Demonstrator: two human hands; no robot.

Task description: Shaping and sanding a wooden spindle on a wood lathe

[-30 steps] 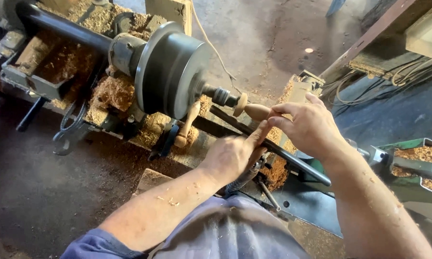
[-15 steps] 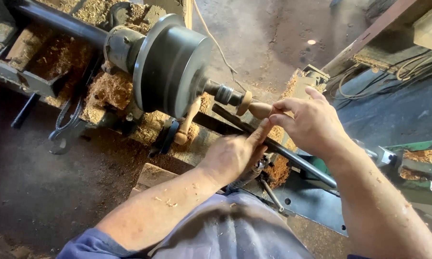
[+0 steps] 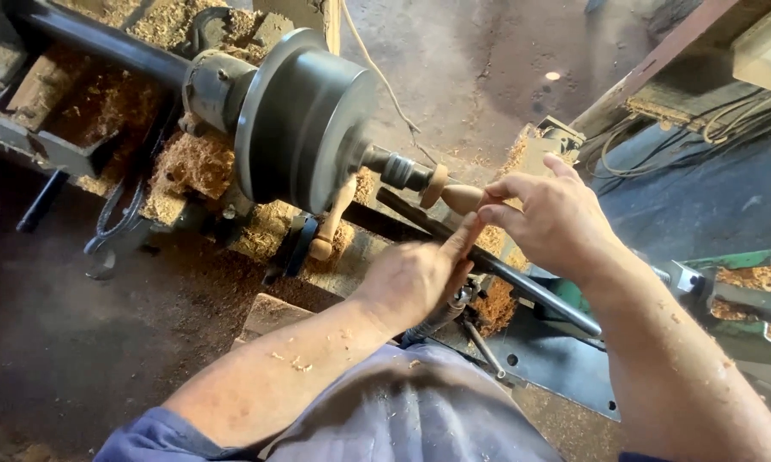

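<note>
A pale turned wooden piece (image 3: 456,198) is mounted on the spindle of a wood lathe, just right of the big grey pulley wheel (image 3: 304,120). My right hand (image 3: 550,218) closes around the right end of that piece, fingers on top. My left hand (image 3: 420,274) sits below it on the dark round tool rest bar (image 3: 522,287), index finger stretched up toward the wood; whether it holds a tool is hidden. A finished turned wooden spindle (image 3: 332,224) leans under the pulley.
Heaps of wood shavings (image 3: 193,162) cover the lathe bed and the trays at left. A green metal tray (image 3: 758,282) with shavings is at right. Cables (image 3: 693,128) lie on the floor at upper right. Concrete floor lies beyond.
The view has shifted slightly; my hands stay on the workpiece, with the left index finger now raised closer to the wood.
</note>
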